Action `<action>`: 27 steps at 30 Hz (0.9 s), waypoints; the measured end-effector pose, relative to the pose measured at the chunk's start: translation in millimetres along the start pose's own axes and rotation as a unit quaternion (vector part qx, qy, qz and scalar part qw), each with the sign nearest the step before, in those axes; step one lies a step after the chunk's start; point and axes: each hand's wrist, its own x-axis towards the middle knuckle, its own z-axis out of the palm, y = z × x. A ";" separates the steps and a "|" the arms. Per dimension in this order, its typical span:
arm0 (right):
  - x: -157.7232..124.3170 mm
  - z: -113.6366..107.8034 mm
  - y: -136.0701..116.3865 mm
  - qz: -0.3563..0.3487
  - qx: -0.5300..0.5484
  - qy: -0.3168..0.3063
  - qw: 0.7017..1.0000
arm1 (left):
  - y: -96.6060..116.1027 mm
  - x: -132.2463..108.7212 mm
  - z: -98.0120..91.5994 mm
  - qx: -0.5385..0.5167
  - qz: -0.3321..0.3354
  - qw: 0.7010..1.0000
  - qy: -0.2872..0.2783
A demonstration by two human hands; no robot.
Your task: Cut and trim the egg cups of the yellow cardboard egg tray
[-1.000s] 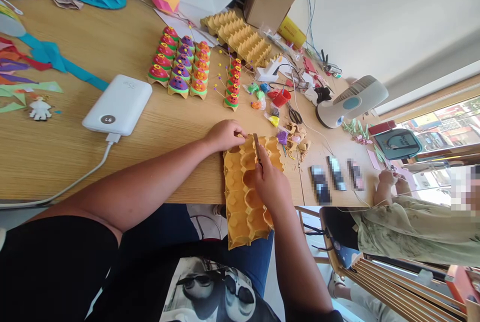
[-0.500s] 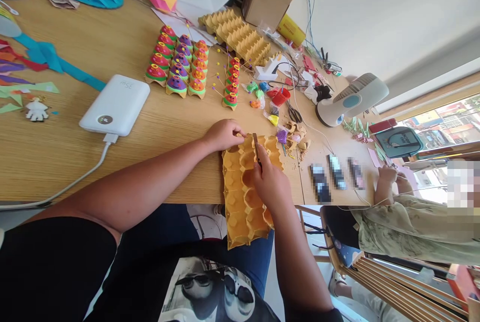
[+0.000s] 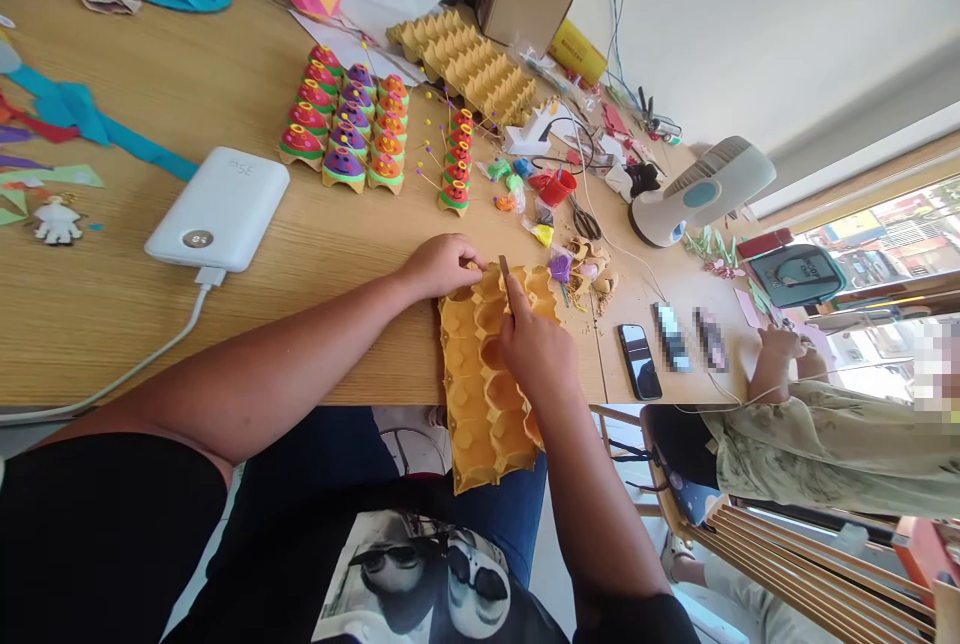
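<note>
A yellow egg tray [image 3: 469,384] lies across the table's front edge, its near end overhanging my lap. My left hand [image 3: 442,266] is closed at its far left corner, the fingertips pinching the rim. A narrow knife [image 3: 505,274] is in my right hand [image 3: 536,344], which is wrapped around the handle with the index finger stretched along it. Its blade points away from me and rests at the tray's far edge, between two rows of cups. My right hand covers part of the tray's middle and most of the knife handle.
Painted egg-cup strips [image 3: 341,139] stand behind my left hand, with another egg tray [image 3: 469,64] farther back. A white power bank [image 3: 221,209] lies left. Right are torn tray scraps [image 3: 592,274], scissors [image 3: 583,219], a fan [image 3: 701,189], a phone [image 3: 640,362] and another person's hands [image 3: 780,344].
The knife and my right hand have shifted slightly left and away from me along the tray. My left hand keeps its place on the corner. The whole view has moved a little.
</note>
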 end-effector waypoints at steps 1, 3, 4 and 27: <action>1.0 0.1 0.2 -0.003 -0.003 0.002 1.000 | -0.4 0.1 0.0 0.001 0.003 1.000 0.000; -0.1 0.8 1.3 -0.007 -0.006 0.006 1.000 | -0.8 0.0 0.3 0.003 0.006 1.000 0.000; -1.8 1.2 1.7 -0.007 -0.007 0.007 1.000 | -0.8 -0.3 0.5 0.003 0.007 1.000 -0.001; -27.1 -12.2 16.8 0.000 0.040 0.003 0.999 | 2.1 -1.8 1.5 0.007 -0.008 1.000 0.008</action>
